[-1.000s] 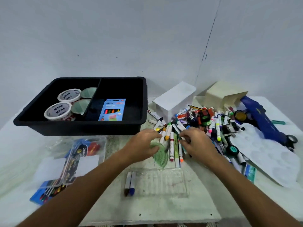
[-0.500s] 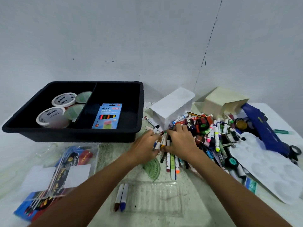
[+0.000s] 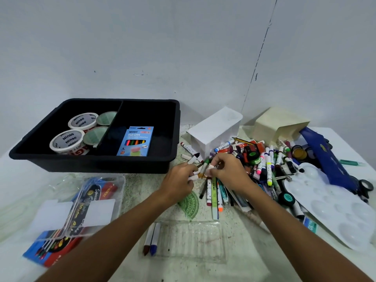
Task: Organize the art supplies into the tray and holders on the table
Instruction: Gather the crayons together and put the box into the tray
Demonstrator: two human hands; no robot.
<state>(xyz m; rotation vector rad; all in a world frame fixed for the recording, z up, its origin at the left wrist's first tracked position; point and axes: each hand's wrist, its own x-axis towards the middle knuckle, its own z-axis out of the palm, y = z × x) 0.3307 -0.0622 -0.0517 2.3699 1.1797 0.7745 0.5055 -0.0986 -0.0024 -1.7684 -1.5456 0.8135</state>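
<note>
A heap of markers (image 3: 266, 165) and paint pots covers the table's right half. At the heap's left edge my left hand (image 3: 179, 180) and my right hand (image 3: 227, 171) meet, both pinching a small bunch of markers (image 3: 201, 169) between curled fingers. A black two-part tray (image 3: 101, 161) stands at the left, holding round Ninso tubs (image 3: 67, 139) and a blue Neon pencil box (image 3: 135, 142). A white holder (image 3: 213, 131) and a cream holder (image 3: 278, 125) lie tipped over behind the heap.
A clear plastic insert (image 3: 191, 241) with two markers (image 3: 151, 239) lies near the front edge. A green protractor (image 3: 190, 206) sits beneath my wrists. Crayon packs in a clear case (image 3: 81, 206) lie front left. A white palette (image 3: 335, 204) and a blue glue gun (image 3: 327, 159) are at the right.
Both hands moved from the protractor area toward the heap's far left edge and gathered several markers, now lifted slightly between the fingers. The camera view shifted a little.
</note>
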